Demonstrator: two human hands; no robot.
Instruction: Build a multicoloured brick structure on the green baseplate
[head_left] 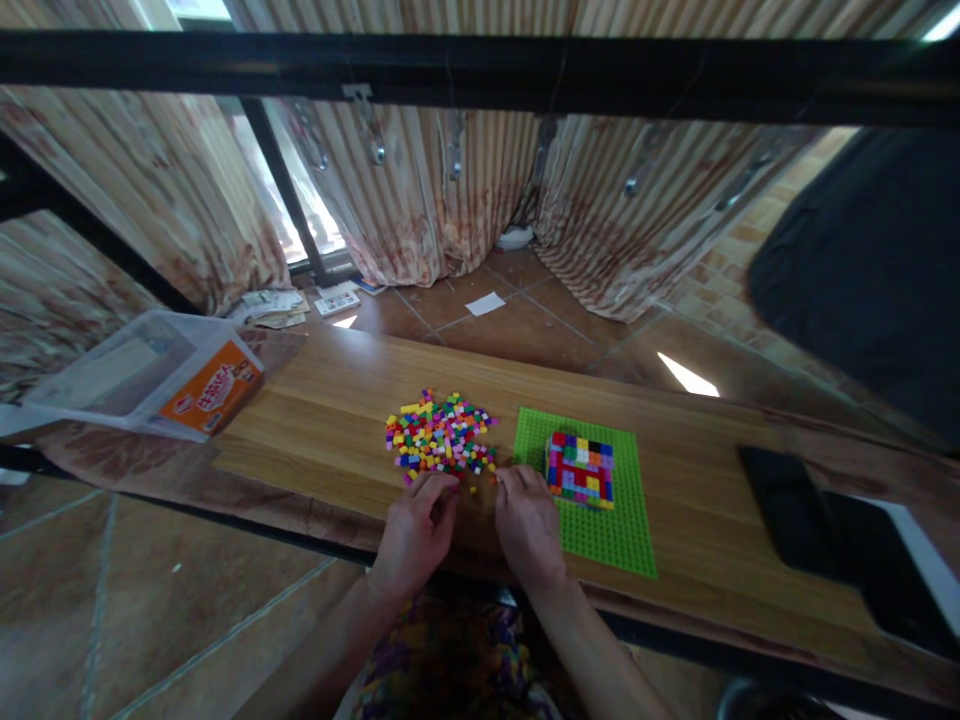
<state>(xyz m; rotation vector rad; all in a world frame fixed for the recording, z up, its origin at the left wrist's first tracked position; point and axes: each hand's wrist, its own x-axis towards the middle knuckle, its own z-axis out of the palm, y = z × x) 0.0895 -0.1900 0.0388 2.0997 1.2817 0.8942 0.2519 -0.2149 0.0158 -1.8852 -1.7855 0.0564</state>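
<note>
A heap of small coloured bricks [441,436] lies on the wooden table [322,420]. Right of it is a green baseplate [600,530] carrying a small multicoloured block build [580,468]. My left hand [416,530] rests at the heap's near edge, fingers curled and touching the bricks; what they hold, if anything, is hidden. My right hand [527,525] lies between the heap and the baseplate, fingers bent down at the table just left of the build; whether it holds a brick is hidden.
A clear plastic box [142,375] with an orange label lies at the table's left end. Dark flat objects [825,540] sit at the right end. A black bar crosses overhead. Curtains and papers on the tiled floor lie beyond the table.
</note>
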